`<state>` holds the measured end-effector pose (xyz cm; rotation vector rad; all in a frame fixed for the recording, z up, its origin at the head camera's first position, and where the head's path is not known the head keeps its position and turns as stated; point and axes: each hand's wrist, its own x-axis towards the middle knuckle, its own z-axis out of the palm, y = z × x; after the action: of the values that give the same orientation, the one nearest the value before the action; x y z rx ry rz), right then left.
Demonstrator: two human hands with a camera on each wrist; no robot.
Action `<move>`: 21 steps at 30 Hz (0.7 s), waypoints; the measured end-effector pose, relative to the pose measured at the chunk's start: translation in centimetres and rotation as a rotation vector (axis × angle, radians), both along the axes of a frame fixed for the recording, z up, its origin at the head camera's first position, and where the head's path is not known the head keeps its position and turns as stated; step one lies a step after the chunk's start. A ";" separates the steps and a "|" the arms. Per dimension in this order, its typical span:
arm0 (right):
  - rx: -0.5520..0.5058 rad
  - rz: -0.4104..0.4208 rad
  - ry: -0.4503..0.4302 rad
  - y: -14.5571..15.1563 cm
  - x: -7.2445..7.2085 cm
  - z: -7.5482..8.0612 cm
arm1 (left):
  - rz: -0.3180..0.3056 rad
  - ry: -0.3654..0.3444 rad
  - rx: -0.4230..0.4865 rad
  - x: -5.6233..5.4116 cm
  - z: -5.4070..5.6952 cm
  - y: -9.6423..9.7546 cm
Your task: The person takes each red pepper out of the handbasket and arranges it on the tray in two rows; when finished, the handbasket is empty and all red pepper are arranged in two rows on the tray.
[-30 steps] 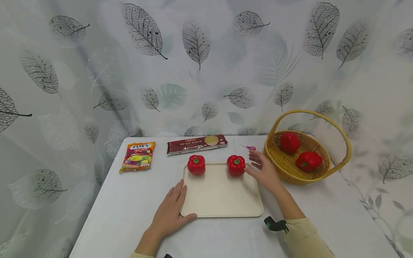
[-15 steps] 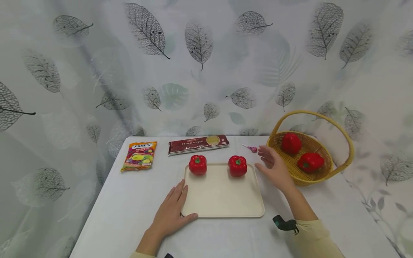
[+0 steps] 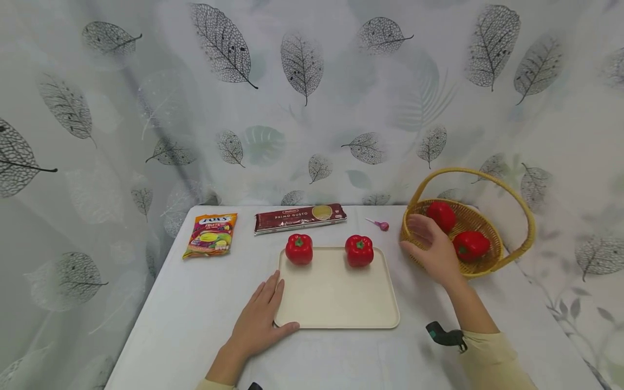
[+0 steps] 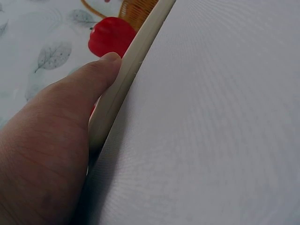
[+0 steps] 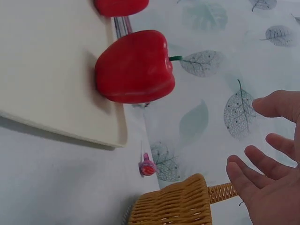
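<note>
My left hand (image 3: 260, 319) rests at the left front corner of the cream tray (image 3: 341, 298), fingers straight along its side and thumb at the front edge. On the tray's back part stand two red bell peppers, a left one (image 3: 299, 250) and a right one (image 3: 359, 251). My right hand (image 3: 435, 253) hovers at the near left rim of the wicker basket (image 3: 492, 230), its fingers apart and holding nothing. Inside the basket lie two more peppers, one at the back (image 3: 441, 216) and one in front (image 3: 470, 246). In the right wrist view the fingers (image 5: 262, 164) are spread above the basket.
A pink lollipop (image 3: 383, 225) lies left of the basket. Behind the tray is a long dark red biscuit pack (image 3: 299, 219), and an orange candy bag (image 3: 210, 235) lies at the back left. The basket's tall handle (image 3: 524, 216) arches over it. A leaf-print curtain hangs behind the table.
My right hand has moved right, away from the right pepper on the tray, past the lollipop and over to the basket's rim. The left hand has stayed at the tray.
</note>
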<state>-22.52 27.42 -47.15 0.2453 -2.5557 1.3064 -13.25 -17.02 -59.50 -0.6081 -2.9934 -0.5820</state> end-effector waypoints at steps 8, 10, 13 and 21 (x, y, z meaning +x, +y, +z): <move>0.061 -0.029 -0.016 3.2 -0.1 0.9 | -0.005 0.026 0.014 0.0 0.0 0.0; 0.083 -0.041 -0.036 4.1 -0.1 1.2 | -0.005 0.030 0.013 0.0 0.1 0.1; 0.122 -0.061 -0.069 5.3 0.0 1.7 | -0.001 0.015 0.008 0.1 0.2 0.2; 0.224 -0.098 -0.058 7.6 -0.4 2.3 | 0.018 -0.007 0.000 0.1 0.6 0.4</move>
<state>-22.95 34.98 -44.83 0.1241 -2.7253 1.0076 -13.14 -16.66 -58.91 -0.5791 -3.0023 -0.5848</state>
